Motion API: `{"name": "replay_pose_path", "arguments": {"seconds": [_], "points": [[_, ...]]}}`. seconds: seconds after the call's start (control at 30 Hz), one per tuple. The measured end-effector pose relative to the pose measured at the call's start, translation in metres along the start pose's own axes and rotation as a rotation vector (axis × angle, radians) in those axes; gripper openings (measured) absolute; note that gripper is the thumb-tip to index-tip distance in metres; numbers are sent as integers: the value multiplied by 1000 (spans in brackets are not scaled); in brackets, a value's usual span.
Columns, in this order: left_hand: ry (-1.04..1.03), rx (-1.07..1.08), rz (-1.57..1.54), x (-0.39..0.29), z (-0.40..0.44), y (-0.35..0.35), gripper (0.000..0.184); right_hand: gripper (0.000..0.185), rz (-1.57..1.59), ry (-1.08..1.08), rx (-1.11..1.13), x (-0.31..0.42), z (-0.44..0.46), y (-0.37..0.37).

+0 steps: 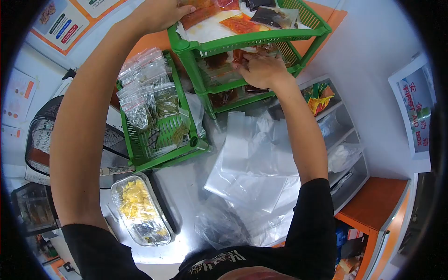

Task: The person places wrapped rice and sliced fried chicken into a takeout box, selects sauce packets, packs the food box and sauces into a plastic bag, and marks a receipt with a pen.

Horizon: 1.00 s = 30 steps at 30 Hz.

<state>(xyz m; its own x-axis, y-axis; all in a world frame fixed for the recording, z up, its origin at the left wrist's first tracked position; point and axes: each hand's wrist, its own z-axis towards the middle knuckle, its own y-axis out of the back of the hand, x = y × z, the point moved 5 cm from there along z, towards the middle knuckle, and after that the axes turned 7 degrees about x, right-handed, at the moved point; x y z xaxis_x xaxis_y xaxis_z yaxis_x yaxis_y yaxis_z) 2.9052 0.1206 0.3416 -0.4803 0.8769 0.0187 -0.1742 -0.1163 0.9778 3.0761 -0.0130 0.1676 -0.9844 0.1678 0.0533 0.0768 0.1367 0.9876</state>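
My left hand (161, 13) is at the top edge of the picture, beside the left end of the green rack's (247, 40) upper tier. Its thumb stretches toward a packet of reddish food (200, 15); the other fingers are largely out of sight. Reaching into the tier below, my right hand (264, 70) has its fingers apart over clear packets of dark red sauce (217, 60). Its fingertips touch the packets and are partly hidden. More packets (239, 21) of orange and black contents lie on white paper in the upper tier.
Left of the rack, a green basket (170, 140) holds zip bags (140, 100) of dried herbs. Below it stands a wrapped tray of yellow chunks (137, 200). Clear plastic bags (254, 154) cover part of the metal table (179, 186). A grey divided organizer (345, 123) stands right.
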Motion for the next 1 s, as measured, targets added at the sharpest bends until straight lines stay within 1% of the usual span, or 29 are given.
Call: {"name": "replay_pose_path", "arguments": {"seconds": [0.03, 0.13, 0.23, 0.33, 0.43, 0.53, 0.63, 0.73, 0.83, 0.93, 1.0], "points": [[-3, -2, -13, -1, -1, 0, 39, 66, 1, -3, -30, 0, -1, -1], [23, 0, -1, 0, -1, -2, 39, 57, 77, 4, -24, -6, 1, -8], [13, -32, 14, 3, -2, -3, 40, 41, 258, 184, -449, -11, -28, -6], [-56, -173, -24, 1, -8, 2, 42, 25, 385, 217, -647, -19, -67, 12], [-63, -235, 12, -5, -11, 11, 45, 17, 583, 219, -788, -23, -115, 48], [-6, -159, -22, -23, -11, 26, 51, 17, 791, 182, -928, -19, -145, 85], [-61, -193, -101, 17, 10, -11, 35, 19, 747, 208, -1011, -12, -133, 123], [49, -51, 60, 22, 17, -12, 37, 26, 575, 261, -760, -5, -81, 149], [108, 6, -44, 13, 18, -8, 43, 32, 240, 321, -534, 9, -27, 162], [82, -8, -24, 10, 16, -5, 43, 38, 125, 457, -291, 15, 14, 155], [54, -36, -10, 10, 15, -7, 43, 40, 171, 322, -40, 24, 20, 158]]}}
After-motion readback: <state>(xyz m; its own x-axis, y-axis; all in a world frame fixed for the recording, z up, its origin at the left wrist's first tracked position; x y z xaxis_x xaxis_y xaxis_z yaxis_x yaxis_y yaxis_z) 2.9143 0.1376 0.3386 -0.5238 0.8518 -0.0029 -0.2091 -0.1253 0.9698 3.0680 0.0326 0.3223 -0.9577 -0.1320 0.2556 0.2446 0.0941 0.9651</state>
